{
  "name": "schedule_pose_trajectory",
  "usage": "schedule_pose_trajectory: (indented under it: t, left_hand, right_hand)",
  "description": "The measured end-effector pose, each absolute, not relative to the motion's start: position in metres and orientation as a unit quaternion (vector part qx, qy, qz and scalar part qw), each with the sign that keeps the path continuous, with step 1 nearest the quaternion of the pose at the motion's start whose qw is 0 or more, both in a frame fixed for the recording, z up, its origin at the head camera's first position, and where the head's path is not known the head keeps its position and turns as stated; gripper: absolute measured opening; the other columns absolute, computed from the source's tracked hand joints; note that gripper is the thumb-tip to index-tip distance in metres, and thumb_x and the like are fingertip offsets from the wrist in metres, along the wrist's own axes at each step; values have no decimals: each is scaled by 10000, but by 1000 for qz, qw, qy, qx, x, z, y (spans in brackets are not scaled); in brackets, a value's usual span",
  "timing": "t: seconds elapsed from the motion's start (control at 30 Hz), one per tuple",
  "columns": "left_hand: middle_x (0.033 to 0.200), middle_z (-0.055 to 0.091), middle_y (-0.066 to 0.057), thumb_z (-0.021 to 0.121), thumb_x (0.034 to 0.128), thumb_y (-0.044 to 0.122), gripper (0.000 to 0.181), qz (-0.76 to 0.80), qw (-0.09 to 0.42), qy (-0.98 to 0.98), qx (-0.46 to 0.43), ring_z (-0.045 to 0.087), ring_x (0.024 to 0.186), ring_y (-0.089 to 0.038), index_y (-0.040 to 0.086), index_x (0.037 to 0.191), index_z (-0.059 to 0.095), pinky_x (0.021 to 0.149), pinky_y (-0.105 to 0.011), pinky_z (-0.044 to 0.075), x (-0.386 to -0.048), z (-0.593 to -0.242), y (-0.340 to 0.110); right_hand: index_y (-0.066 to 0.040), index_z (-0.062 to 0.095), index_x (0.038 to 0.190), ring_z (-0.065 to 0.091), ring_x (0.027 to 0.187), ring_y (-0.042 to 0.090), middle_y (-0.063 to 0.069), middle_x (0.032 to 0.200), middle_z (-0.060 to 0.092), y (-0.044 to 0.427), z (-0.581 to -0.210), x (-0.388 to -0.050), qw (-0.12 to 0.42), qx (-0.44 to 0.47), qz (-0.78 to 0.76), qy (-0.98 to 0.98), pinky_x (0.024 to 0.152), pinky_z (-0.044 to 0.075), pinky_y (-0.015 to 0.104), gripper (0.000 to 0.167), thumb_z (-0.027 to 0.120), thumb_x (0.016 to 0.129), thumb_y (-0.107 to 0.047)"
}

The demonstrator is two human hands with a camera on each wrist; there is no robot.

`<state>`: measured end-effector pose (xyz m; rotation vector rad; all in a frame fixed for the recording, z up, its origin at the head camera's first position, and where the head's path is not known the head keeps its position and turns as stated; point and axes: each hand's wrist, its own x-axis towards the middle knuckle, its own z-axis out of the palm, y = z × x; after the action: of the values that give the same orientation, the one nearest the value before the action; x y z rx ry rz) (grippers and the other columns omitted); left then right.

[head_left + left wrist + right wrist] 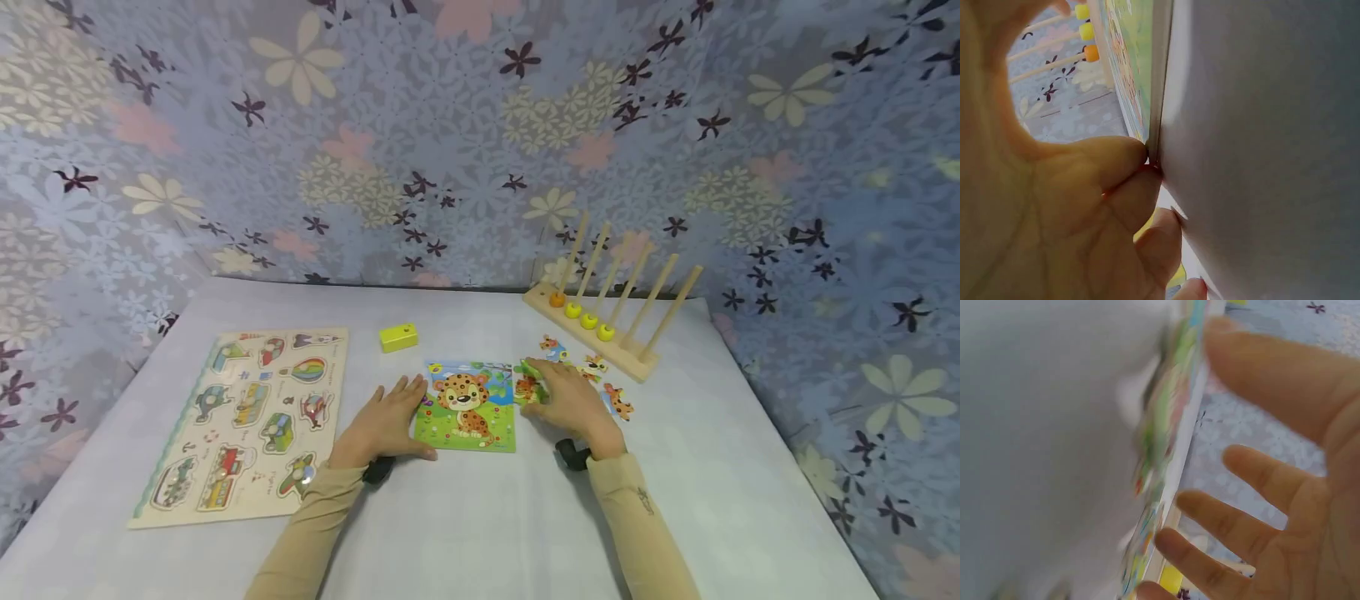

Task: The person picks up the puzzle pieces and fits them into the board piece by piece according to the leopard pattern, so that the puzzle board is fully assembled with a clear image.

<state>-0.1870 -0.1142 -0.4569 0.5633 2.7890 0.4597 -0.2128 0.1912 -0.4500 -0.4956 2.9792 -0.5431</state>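
Note:
A square leopard picture puzzle (467,408) lies flat on the white table between the hands. My left hand (384,423) rests at its left edge, and in the left wrist view the fingertips (1129,150) touch the side of the board. Beside the puzzle's right edge, my right hand (568,404) hovers close over a few colourful puzzle pieces (525,385). The right wrist view shows its fingers (1235,531) spread and nearly straight, with the blurred pieces near the tips and none pinched. More loose pieces (618,402) lie beyond that hand, partly overlapping.
A wooden vehicle peg board (247,417) lies on the left. Behind the puzzle sits a small yellow block (398,337). At the back right stands a wooden rack (551,310) with upright pegs and several orange and yellow beads. Floral fabric (450,167) hangs behind the table.

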Motion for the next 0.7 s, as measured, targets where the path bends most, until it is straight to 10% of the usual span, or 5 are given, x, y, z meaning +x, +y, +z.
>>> schedule_pose_trajectory:
  t: [0.33,0.5,0.7]
  left_hand:
    - [1606,207,-153,783,690,583,1132,151,132,962,185,183,1491,-370,25,1522,257,1192,-608,162,-186,-459,-113]
    - [1608,203,-156,766,705,594,1120,146,134,963,183,184,1491,-366,25,1524,255,1196,-595,169,-185,-459,-110]
    - [1615,181,-139,754,713,605,1124,137,139,964,181,167,1499,-350,39,1533,233,1204,-582,157,-184,-461,-109]
  right_hand:
    - [-82,542,1373,456,1321,426,199,1405,531,184,-447,-215,46,-163,-208,963,1121,359,556,639,793,801,-213]
    - [-61,690,1135,629,1039,315,146,1170,668,191,-446,-217,12,-130,-246,960,865,538,447,298,734,859,-166]
    - [-72,700,1057,629,707,165,85,864,718,194,-447,-218,-2,-86,-355,931,581,474,271,174,656,928,-179]
